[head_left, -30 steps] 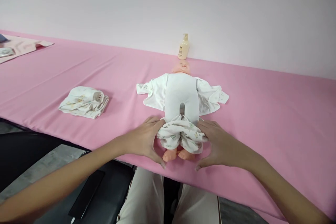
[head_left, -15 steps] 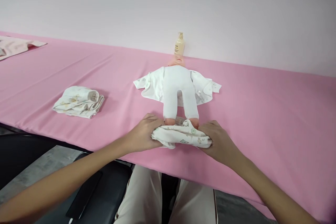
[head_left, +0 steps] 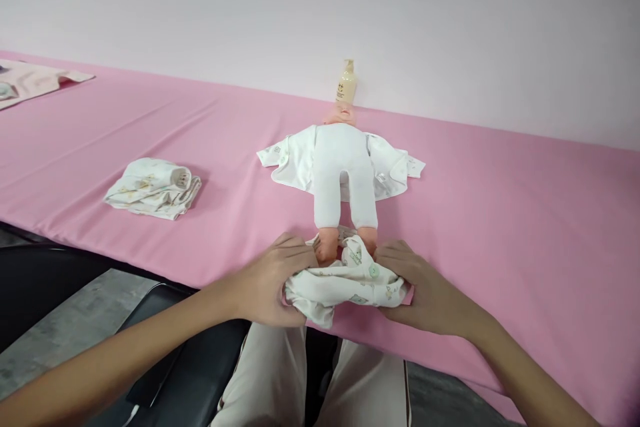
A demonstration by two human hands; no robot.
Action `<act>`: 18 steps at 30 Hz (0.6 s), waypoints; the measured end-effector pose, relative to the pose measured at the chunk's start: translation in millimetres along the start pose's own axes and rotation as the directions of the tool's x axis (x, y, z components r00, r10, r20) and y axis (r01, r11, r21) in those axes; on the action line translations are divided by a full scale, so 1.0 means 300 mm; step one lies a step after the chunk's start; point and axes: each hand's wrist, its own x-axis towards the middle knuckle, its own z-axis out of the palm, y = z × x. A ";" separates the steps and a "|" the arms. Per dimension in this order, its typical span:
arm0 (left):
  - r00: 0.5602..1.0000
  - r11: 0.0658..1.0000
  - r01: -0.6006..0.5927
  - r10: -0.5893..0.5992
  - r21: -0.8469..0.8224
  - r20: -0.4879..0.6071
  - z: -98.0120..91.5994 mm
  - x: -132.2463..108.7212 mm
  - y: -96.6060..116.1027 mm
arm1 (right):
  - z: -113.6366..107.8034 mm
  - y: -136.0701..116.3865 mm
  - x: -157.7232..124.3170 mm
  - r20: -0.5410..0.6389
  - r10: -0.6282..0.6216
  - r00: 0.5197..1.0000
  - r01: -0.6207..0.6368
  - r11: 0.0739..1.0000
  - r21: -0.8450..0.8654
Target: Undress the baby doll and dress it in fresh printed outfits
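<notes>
One left hand plus right hand gripping a scrunched white printed-cloth garment, 9-to-3ish; white-bodied doll points headfirst at 12, cream pump bottle beyond.

Training room perhaps, doll, pink-covered table

One left hand and one right hand made two. There was one doll with two feet. Clothes came to one jacket with two sleeves, one pair of pants and one bundle, its pieces uncountable. There were also one bottle, one phone, one cable and one table.
</notes>
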 end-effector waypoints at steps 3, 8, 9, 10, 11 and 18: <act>0.999 1.000 0.001 0.000 -0.011 0.043 -0.006 -0.014 0.026 | -0.010 -0.015 -0.012 0.051 0.019 0.999 -0.022 0.998 0.063; 0.997 0.995 -0.029 0.036 -0.091 0.072 0.010 -0.037 0.032 | -0.008 -0.046 -0.016 0.088 -0.036 0.995 0.027 0.994 0.103; 0.997 0.993 -0.041 0.049 -0.111 0.068 0.014 -0.042 0.030 | -0.004 -0.051 -0.017 0.104 -0.055 0.993 0.043 0.993 0.113; 0.996 0.990 -0.050 0.059 -0.130 0.065 0.016 -0.046 0.029 | 0.000 -0.055 -0.019 0.116 -0.076 0.990 0.061 0.990 0.126; 0.996 0.987 -0.055 0.066 -0.148 0.067 0.015 -0.050 0.028 | 0.004 -0.058 -0.022 0.127 -0.098 0.987 0.079 0.987 0.143; 0.979 0.975 -0.025 0.069 -0.220 0.193 -0.140 0.002 0.012 | -0.071 -0.046 -0.036 0.057 -0.036 0.998 0.030 0.994 0.107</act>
